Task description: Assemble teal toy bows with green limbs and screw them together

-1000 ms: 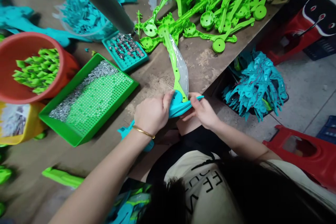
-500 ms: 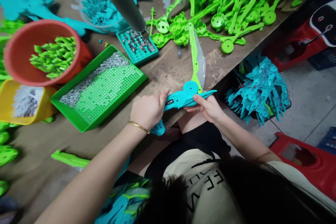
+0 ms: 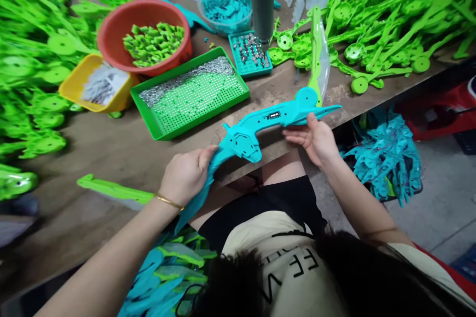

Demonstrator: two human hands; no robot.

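Observation:
My left hand, with a gold bangle at the wrist, is closed around the lower left end of a long curved blue plastic toy shell. The shell has a round disc and a small dark slot with metallic bits. A green arm with a clear blade-like edge sticks up from beside the disc. At the shell's pointed right end is my right hand. Its thumb presses on the shell, while its other fingers stretch loosely below. Both hands are just above the table's front edge.
A green perforated tray of metal pins, a small teal tray of metal parts, a red bowl and a yellow tub stand behind. Green parts pile up at right. A grey post rises mid-table.
The view has turned left. My left hand has slid along the blue toy shell to its far end, uncovering the middle. My right hand's fingers have loosened and stretched out at the pointed end.

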